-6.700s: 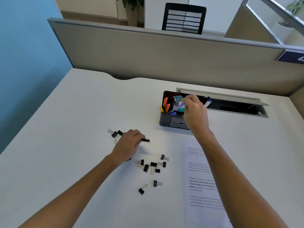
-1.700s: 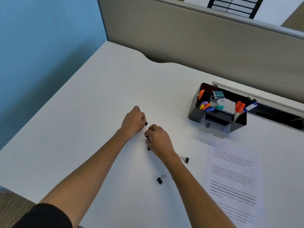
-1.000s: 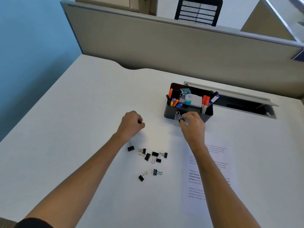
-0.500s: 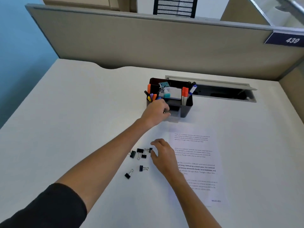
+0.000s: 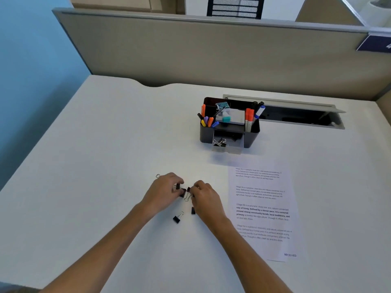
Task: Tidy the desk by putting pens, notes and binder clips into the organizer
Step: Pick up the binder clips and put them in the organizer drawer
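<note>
Small black binder clips lie on the white desk near its front; one loose clip [image 5: 177,217] sits just below my hands and another [image 5: 193,210] lies beside my right wrist. My left hand [image 5: 164,192] pinches a black clip between fingertips. My right hand [image 5: 204,197] faces it and grips another black clip with wire handles. The black organizer [image 5: 251,136] stands farther back to the right, holding coloured pens, markers and a note pad. Its clear front drawer [image 5: 227,145] is pulled out with binder clips inside.
A printed paper sheet [image 5: 262,210] lies right of my hands. Behind the organizer is an open cable slot [image 5: 296,115] in the desk. A grey partition [image 5: 211,51] closes the back, a blue wall [image 5: 31,70] the left side.
My left hand came back from the organizer drawer to the clip pile. Both hands now pinch clips side by side; fewer clips lie loose on the desk.
</note>
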